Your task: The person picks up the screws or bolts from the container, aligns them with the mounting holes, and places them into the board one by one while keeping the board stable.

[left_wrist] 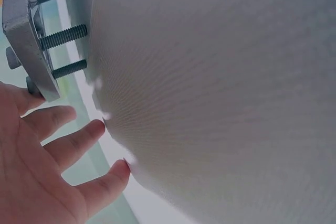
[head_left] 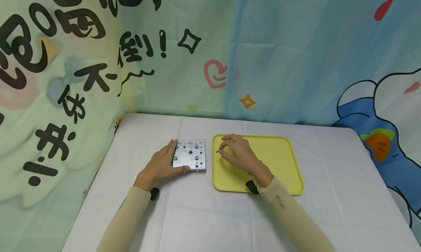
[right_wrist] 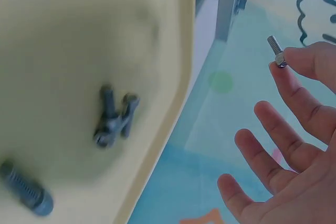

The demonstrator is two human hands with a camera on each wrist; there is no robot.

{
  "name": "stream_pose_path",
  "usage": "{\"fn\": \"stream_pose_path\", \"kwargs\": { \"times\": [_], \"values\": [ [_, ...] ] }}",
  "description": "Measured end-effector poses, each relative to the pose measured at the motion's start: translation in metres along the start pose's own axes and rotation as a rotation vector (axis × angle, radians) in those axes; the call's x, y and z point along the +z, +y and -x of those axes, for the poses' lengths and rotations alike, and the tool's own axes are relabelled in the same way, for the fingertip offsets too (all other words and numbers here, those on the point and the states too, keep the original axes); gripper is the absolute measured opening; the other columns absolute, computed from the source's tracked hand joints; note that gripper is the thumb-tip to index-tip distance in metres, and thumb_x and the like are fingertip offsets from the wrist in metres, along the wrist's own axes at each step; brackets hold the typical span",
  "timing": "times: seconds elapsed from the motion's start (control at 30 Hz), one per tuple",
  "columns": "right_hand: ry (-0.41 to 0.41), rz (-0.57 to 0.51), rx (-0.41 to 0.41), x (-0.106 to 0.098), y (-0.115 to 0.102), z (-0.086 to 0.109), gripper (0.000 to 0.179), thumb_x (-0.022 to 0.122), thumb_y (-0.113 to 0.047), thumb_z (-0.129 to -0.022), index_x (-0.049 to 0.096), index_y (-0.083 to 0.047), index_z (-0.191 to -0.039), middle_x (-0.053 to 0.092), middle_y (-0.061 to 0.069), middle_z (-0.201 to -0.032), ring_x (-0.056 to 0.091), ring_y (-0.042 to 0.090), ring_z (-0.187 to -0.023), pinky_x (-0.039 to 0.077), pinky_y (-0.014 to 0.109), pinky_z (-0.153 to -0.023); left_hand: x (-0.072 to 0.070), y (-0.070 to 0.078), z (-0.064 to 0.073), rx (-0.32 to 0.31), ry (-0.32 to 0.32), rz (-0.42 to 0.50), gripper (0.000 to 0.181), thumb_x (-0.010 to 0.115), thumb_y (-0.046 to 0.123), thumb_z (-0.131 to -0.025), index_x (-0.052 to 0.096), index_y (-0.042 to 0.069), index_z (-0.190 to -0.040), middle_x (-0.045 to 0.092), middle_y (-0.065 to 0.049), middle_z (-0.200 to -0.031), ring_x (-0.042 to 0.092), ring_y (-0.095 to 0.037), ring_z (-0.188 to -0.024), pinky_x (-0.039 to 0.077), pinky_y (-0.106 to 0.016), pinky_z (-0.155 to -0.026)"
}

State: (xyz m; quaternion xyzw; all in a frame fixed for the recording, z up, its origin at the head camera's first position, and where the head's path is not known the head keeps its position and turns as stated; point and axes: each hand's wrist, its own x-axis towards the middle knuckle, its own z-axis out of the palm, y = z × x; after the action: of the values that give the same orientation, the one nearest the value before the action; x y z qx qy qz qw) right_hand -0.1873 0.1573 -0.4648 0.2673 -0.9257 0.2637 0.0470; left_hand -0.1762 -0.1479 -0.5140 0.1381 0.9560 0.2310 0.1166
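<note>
1. Nearest: beige sleeves [head_left: 128, 212], both cut off at the bottom edge; black wrist cameras [head_left: 154, 194] at the cuffs.
2. Left hand [head_left: 161, 164]: grip apart, fingers fairly straight along the left side of the drilled metal plate [head_left: 186, 160], thumb at its near edge. Probably bracing it against sliding. Thumb not visible in left wrist view.
3. Right hand [head_left: 241, 153]: grip clamped on a small metal bolt [right_wrist: 275, 44], pinched between thumb and index finger, other fingers spread. Held at one end, likely to leave the thread free. Whether a head or a nut sits at the fingertips is hard to tell.
4. Plate lies on the white-covered tabletop [head_left: 204, 219], just left of the yellow tray [head_left: 276, 160]; threaded shanks [left_wrist: 63, 38] stick out below, so it seems raised on them. Left wrist view cuts most of it off.
5. Tray sits under the right hand, presumably to stop loose bolts [right_wrist: 107, 114] rolling off. They're blurred in right wrist view and mostly hidden by hand and forearm from the head; count unclear.
6. Farthest: printed curtain [head_left: 279, 62], lettering cut off at top and left.
</note>
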Motion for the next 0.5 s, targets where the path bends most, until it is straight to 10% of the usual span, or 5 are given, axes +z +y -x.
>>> {"fn": "stream_pose_path", "kwargs": {
  "times": [0.5],
  "values": [
    [-0.041,0.023,-0.117,0.031,-0.024,-0.008,0.007,0.076,-0.015,-0.088,0.070,-0.012,-0.085,0.063,0.011,-0.121,0.057,0.035,-0.114,0.044,0.058,-0.094,0.001,-0.001,0.000,0.011,0.013,0.007,0.117,0.065,0.074,-0.080,0.011,0.010,-0.162,0.020,-0.015,-0.164,0.023,-0.034,-0.148,0.025,-0.058,-0.114]
  ]
}}
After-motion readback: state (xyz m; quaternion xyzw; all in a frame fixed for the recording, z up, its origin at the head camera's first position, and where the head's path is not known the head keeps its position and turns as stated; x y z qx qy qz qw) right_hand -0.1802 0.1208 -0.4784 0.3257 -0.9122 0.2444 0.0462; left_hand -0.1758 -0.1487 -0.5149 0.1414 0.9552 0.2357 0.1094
